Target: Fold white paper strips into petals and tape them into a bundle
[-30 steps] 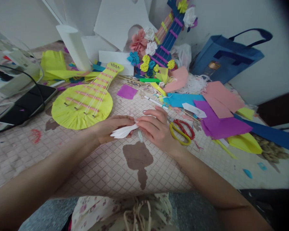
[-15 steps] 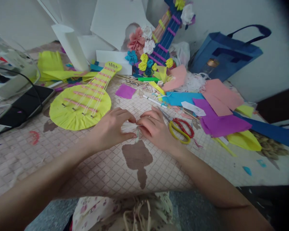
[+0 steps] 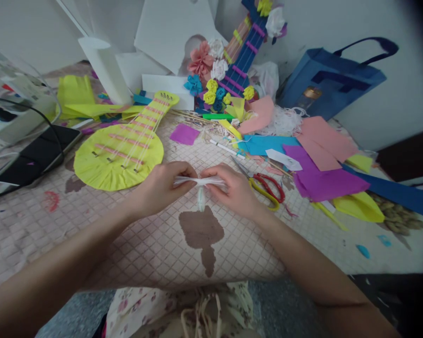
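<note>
A bundle of white strands (image 3: 199, 181), pinched narrow at its middle and fanning out to both sides, is held low over the table. My left hand (image 3: 165, 187) grips its left end between thumb and fingers. Closed on the other end is my right hand (image 3: 237, 190), thumb below and fingers above. From the bundle's middle hangs a pale greenish-white strip (image 3: 201, 201). Just right of my right hand lie scissors (image 3: 267, 190) with red and yellow handles. A yellow paper-covered lute-shaped craft (image 3: 126, 150) with white strings lies beyond my left hand.
A blue craft instrument with paper flowers (image 3: 239, 70) leans at the back. Crumpled white string (image 3: 285, 121), purple paper (image 3: 327, 183) and pink paper (image 3: 324, 141) lie to the right, before a blue bag (image 3: 331, 80). A black phone (image 3: 38, 152) and cables lie at left.
My hands have drawn slightly apart, the right one shifting right. More of the white bundle shows between them, spread to both sides, and the hanging strip is more visible.
</note>
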Tool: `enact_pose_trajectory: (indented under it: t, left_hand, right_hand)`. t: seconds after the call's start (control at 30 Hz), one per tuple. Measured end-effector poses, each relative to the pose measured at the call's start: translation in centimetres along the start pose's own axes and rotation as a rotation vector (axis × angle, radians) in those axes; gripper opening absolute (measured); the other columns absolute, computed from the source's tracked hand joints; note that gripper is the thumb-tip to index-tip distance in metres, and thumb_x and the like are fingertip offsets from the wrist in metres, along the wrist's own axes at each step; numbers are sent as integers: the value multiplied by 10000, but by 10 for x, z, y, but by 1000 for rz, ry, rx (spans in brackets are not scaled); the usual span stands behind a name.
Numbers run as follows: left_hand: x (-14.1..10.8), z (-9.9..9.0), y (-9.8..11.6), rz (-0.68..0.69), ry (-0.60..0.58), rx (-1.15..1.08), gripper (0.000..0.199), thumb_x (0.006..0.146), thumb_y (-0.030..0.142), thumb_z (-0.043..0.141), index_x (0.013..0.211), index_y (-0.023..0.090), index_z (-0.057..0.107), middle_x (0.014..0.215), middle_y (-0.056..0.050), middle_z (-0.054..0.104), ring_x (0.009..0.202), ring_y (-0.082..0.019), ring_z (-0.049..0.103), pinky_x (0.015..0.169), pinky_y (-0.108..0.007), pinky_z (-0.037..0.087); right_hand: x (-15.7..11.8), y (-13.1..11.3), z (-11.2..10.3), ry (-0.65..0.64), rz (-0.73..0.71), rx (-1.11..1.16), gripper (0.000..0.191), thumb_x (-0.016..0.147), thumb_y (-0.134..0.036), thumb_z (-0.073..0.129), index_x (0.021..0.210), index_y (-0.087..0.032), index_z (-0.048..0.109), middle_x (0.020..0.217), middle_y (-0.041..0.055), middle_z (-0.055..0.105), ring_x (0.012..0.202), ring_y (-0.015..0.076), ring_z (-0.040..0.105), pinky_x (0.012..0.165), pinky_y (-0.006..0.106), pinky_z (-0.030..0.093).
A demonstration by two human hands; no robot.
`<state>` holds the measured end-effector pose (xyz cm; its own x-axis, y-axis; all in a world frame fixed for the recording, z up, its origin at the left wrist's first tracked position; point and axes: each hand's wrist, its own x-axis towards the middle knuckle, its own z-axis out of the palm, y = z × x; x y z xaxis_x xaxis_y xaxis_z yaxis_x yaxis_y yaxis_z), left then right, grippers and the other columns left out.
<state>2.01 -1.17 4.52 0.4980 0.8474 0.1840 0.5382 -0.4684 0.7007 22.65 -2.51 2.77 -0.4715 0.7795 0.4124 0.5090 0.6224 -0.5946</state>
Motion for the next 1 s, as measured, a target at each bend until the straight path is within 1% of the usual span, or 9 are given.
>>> enact_pose_trajectory:
  t: [0.17,0.37,0.57,0.7,0.87,0.9,0.93,1.0]
  left_hand:
    - [0,1,-2,-59,-73,-90,162,828,283,524,891,168,619,837,-16,670,760,-144,612,676,-234,444]
    - [1,3,-4,-88,-162,-230,211,827,319,533,953,171,615,881,-27,670,799,-152,608,703,-238,455]
    - [3,1,-3,-115,-193,-246,229,842,341,516,894,147,626,735,-4,621,651,-114,536,589,-215,400]
    - [4,7,-7,-114,-198,-244,273,843,390,520,849,141,630,716,-10,616,638,-112,520,572,-217,386]
    - [8,17,-16,-114,-210,-257,295,805,430,570,752,144,622,646,-3,588,585,-100,486,520,-211,351]
    - [8,18,-17,-115,-207,-273,290,801,424,574,732,145,617,634,-1,577,577,-98,477,511,-209,343]
    - [9,18,-17,-126,-200,-290,287,798,417,576,712,144,610,620,3,564,564,-94,466,501,-207,333]
    - [10,17,-16,-193,-166,-333,285,796,410,570,696,145,600,587,14,530,530,-85,439,474,-202,309]
  right_hand:
    - [-1,1,1,16,98,134,163,861,-171,516,999,-216,589,970,7,671,910,140,627,760,262,497]
    - [-1,0,3,-3,110,159,161,855,-162,519,984,-216,598,963,5,674,906,140,635,760,266,512]
    - [-2,0,3,-11,117,182,192,840,-121,528,1004,-204,586,971,0,669,909,114,638,757,223,506]
    - [-2,0,4,-25,122,177,222,832,-114,522,1027,-210,567,974,2,672,910,123,645,776,250,506]
    - [-2,1,5,-83,138,165,235,849,-141,504,1066,-223,540,925,-1,665,879,130,641,764,274,509]
    - [-2,1,5,-65,125,159,220,858,-155,500,1064,-222,538,935,7,660,890,134,635,772,283,508]
    - [-2,1,5,-12,102,142,196,866,-170,497,1051,-218,540,960,20,651,920,144,625,798,302,503]
    - [-3,-1,4,177,35,70,132,877,-201,491,995,-212,548,1021,52,618,999,173,586,877,359,473]
